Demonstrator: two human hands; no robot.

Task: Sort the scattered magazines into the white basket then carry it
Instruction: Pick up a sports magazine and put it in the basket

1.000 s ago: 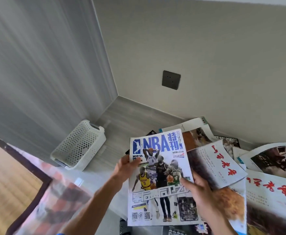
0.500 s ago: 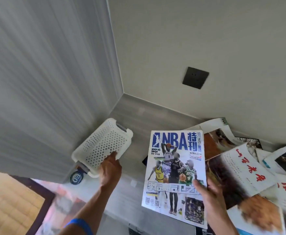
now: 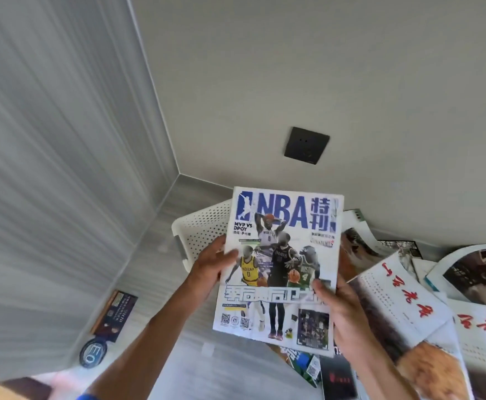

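- Glossy NBA basketball magazine with blue masthead and players on a white cover [image 3: 279, 264], held up flat and face-on in mid-air, in front of the wall corner and above the floor.
- Left hand [image 3: 210, 265] at the cover's left edge, thumb lying on the front by the yellow-jerseyed player, fingers hidden behind the pages; gripping it.
- Right hand [image 3: 344, 316] at the lower right edge, thumb pressed onto the front near the large white headline, fingers wrapped behind; also gripping it.
- White perforated plastic basket [image 3: 201, 229] just behind the cover's upper left part, partly hidden by it and by the left hand, resting on the grey wood-grain floor [image 3: 195, 192] near the corner.
- Scattered magazines to the right on the floor: one with white pages and red brush-style characters [image 3: 403, 290] overlapping others, one curled with a dark photograph [image 3: 481, 272] further right.
- More dark and green covers [image 3: 308, 362] below the held one's lower edge.
- Dark booklet [image 3: 116, 313] and round dark badge with light lettering [image 3: 93, 353] lying at the foot of the left wall.
- Black square wall socket [image 3: 306, 145] on the grey wall above.
- Blue band [image 3: 87, 396] at the left wrist, bottom edge of view.
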